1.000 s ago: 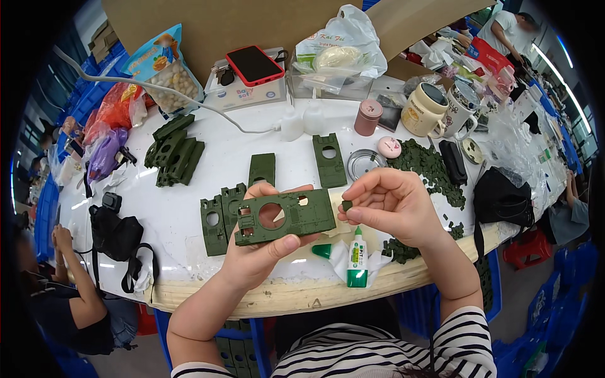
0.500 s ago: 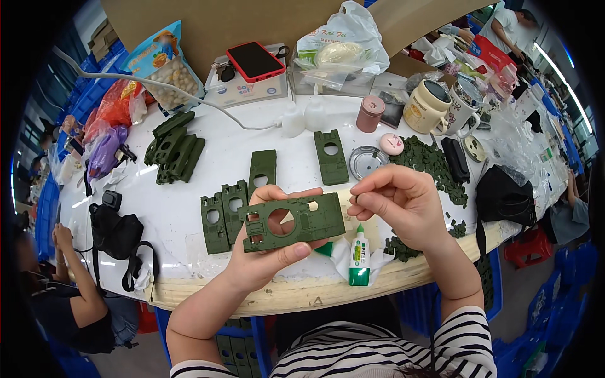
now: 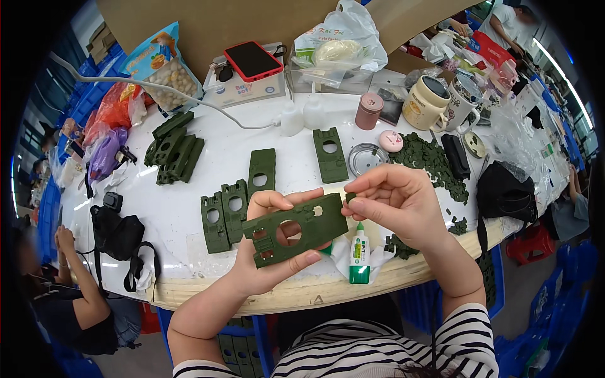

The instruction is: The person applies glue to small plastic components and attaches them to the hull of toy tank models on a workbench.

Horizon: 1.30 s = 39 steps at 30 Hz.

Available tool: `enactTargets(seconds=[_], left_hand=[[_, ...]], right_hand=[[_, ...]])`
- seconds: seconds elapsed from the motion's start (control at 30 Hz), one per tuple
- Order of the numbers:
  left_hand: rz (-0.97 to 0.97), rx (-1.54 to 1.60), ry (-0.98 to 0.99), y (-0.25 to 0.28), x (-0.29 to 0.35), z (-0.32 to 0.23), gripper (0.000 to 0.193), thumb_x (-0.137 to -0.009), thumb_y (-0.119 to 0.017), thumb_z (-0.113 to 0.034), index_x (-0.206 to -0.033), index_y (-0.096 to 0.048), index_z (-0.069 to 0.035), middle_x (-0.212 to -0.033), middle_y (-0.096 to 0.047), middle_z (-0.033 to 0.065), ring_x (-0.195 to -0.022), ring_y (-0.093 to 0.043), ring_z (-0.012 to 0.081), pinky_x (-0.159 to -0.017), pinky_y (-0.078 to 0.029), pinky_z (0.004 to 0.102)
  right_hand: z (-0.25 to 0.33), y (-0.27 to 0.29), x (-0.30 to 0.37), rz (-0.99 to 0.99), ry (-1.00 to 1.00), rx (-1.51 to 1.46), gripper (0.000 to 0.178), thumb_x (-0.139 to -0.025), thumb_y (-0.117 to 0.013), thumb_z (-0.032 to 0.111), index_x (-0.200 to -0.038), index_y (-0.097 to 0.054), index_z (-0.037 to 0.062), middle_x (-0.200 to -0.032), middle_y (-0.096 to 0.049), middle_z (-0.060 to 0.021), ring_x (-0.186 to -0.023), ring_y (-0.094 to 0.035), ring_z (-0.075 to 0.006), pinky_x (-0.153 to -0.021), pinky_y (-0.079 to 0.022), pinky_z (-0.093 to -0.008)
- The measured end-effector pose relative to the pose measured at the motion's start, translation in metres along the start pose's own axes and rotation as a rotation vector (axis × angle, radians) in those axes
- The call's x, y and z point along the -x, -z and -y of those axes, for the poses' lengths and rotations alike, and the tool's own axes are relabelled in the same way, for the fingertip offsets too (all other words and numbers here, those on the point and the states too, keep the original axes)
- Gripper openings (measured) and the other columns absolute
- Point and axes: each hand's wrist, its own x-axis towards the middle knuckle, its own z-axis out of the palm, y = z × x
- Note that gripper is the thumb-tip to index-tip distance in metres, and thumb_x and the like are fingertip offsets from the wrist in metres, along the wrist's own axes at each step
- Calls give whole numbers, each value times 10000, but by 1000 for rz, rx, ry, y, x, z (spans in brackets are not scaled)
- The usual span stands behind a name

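A dark green plastic panel (image 3: pixel 310 228) is held above the table (image 3: pixel 183 217) in the left hand (image 3: pixel 251 269), tilted, its right end raised; it is gripped between the thumb along the near edge and the fingers at the far edge. It is pierced by a large round hole. A small green piece (image 3: pixel 350 198) is pinched between the thumb and forefinger of the right hand (image 3: pixel 400 198), just beside the panel's right end; whether the two are touching cannot be told. Below the right hand, a glue bottle (image 3: pixel 359 257) with a green base is seen on a crumpled white tissue (image 3: pixel 377 258). Similar green panels (image 3: pixel 330 157) are laid beyond the left hand, and more are stacked (image 3: pixel 176 154) farther left. A pile of small green bits (image 3: pixel 428 160) is spread beyond the right hand, beside a round metal tin (image 3: pixel 367 161).
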Motion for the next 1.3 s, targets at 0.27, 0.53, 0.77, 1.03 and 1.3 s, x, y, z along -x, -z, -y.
enactTargets(seconds=[0.27,0.53,0.77,1.03,1.3], left_hand=[[-2,-138,-88,-2,0,4,589,-773,-694,15,-1150,-266,-133,-1390,-317,246,-1225,-470,317,-930,-521,406],[38,-233,-197,-5,0,9,580,-773,-666,82,-1150,-262,-94,-1376,-316,246,-1262,-435,294,-937,-523,380],[39,-304,-213,-6,2,11,579,-767,-686,61,-1143,-271,-86,-1375,-319,245,-1258,-439,297,-934,-526,383],[43,-339,-214,-7,2,13,583,-762,-700,44,-1140,-274,-83,-1370,-327,245,-1248,-452,291,-914,-539,380],[35,-355,-217,-7,3,13,582,-761,-708,33,-1134,-275,-82,-1367,-331,256,-1230,-470,286,-896,-550,363]], right_hand=[[2,-1,-1,-29,-111,-43,192,-856,-647,35,-1018,-610,-61,-902,-666,-106,-826,-657,-121,-747,-535,-219],[-5,-7,1,4,8,52,113,-848,-654,39,-941,-630,-23,-901,-619,-59,-768,-605,-83,-679,-509,-200],[-15,-9,1,3,310,455,86,-773,-708,106,-827,-667,53,-966,-517,-58,-872,-522,-133,-790,-416,-256],[-22,-13,1,-12,282,388,100,-769,-707,118,-798,-643,47,-986,-523,-61,-929,-528,-147,-843,-404,-284],[-23,-13,0,-15,291,397,104,-770,-705,108,-794,-630,40,-962,-535,-60,-909,-539,-152,-832,-415,-288]])
